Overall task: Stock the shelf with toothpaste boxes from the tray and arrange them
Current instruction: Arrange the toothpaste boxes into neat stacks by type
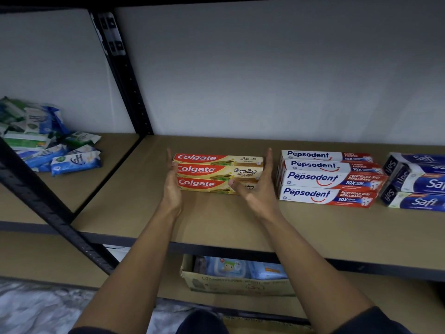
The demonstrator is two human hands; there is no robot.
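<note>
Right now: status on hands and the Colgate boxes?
Left hand flat against left end of Colgate boxes; right hand open at right end, thumb on front box. Pepsodent boxes apart to the right, not blocking.

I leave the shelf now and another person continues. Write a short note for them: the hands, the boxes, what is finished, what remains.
Left hand: open, flat against the left end of the Colgate boxes.
Right hand: open at their right end, thumb over the front box.
Done: three Colgate boxes on the shelf, Pepsodent boxes and Safi boxes to their right.
Left: square up the Colgate group; tray not in view.
</note>
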